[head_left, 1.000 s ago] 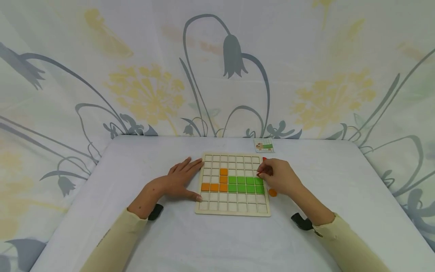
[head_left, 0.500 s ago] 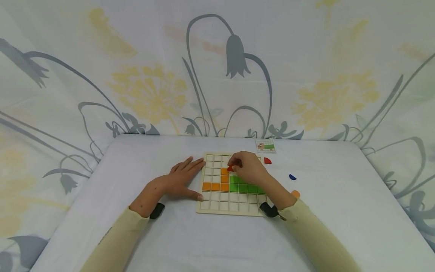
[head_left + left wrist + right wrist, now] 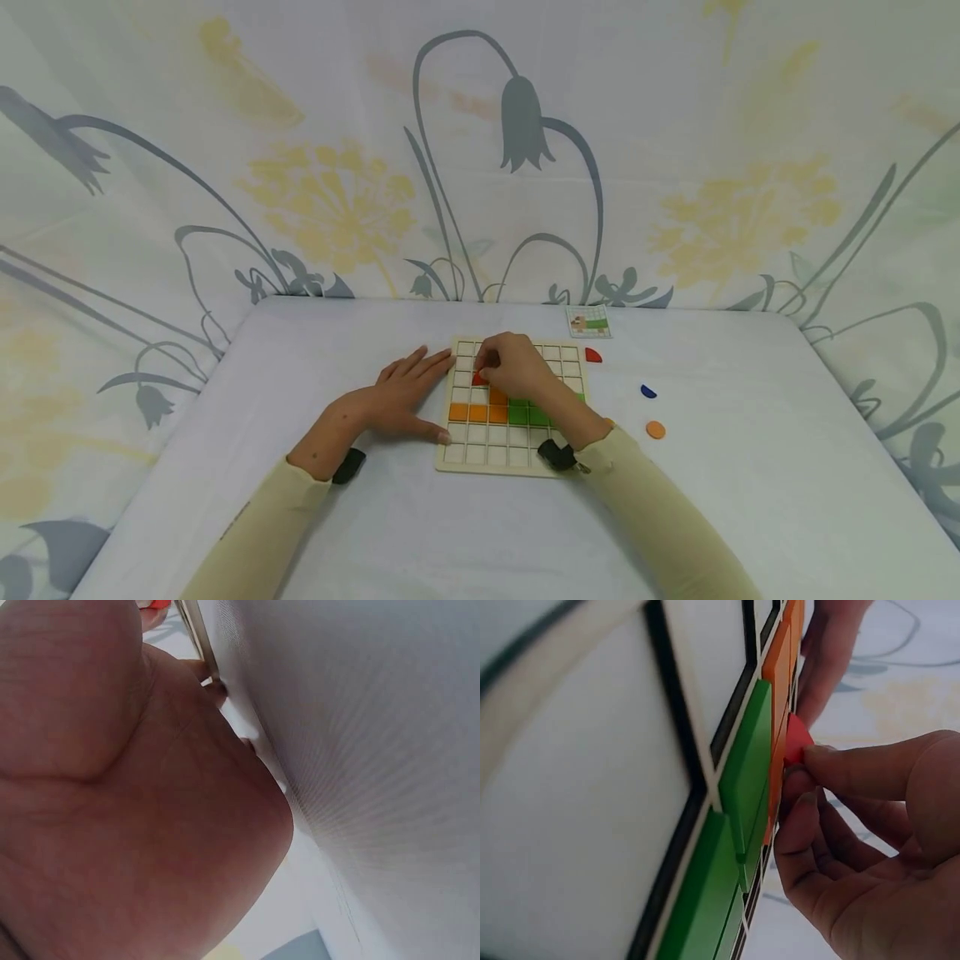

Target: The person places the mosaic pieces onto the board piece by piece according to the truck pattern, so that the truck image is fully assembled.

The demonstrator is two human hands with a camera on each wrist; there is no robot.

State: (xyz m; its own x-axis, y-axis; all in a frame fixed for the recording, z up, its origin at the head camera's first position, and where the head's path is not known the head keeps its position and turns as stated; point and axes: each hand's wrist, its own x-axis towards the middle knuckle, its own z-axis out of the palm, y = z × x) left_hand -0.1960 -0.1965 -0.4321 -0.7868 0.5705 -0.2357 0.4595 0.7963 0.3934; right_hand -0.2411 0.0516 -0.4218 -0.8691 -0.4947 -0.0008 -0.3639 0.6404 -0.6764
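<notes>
My right hand [image 3: 513, 365] pinches a red quarter-circle tile [image 3: 797, 739] between thumb and fingers, low over the wooden grid board [image 3: 497, 468]. In the head view the red tile lies over the board's upper left squares, left of the orange column. My left hand [image 3: 397, 402] lies flat with fingers spread, its thumb and fingertips at the board's left edge. Orange tiles [image 3: 477, 412] form a row and a short column on the board. Green tiles [image 3: 517, 412] fill squares to their right, partly hidden by my right hand and wrist.
Right of the board lie another red quarter-circle tile [image 3: 593, 355], a blue half-circle tile [image 3: 648, 391] and an orange round tile [image 3: 656, 430]. A second orange piece [image 3: 608, 423] peeks out beside my right wrist. A small picture card [image 3: 588, 322] lies behind the board.
My right hand has moved left across the board with the red tile, from the right edge to the upper left squares. My left hand has stayed in place.
</notes>
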